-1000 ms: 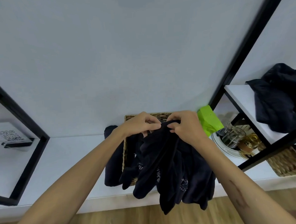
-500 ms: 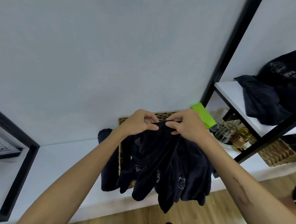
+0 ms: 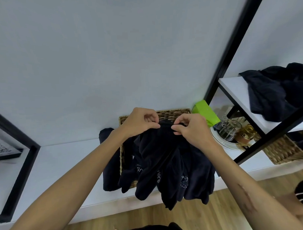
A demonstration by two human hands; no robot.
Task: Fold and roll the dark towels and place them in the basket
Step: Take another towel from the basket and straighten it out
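A dark navy towel (image 3: pixel 166 166) with pale lettering hangs bunched in front of me, its lower folds dangling past the shelf edge. My left hand (image 3: pixel 140 123) and my right hand (image 3: pixel 190 129) pinch its top edge close together, just above the wicker basket (image 3: pixel 173 112), which stands against the wall and is mostly hidden behind the cloth. Another dark towel (image 3: pixel 108 161) lies draped over the shelf beside the basket's left side. A heap of dark towels (image 3: pixel 277 95) sits on the upper right shelf.
A long white shelf (image 3: pixel 63 161) runs along the wall, framed by black metal bars (image 3: pixel 231 48). A green packet (image 3: pixel 206 113), glass jars on a white plate (image 3: pixel 230 131) and a second wicker basket (image 3: pixel 286 149) stand to the right. Wooden floor lies below.
My hands stay pinched on the towel's top edge, the fingers shifting slightly along it. The view has swung a little, so the shelf and the right-hand heap sit differently in frame.
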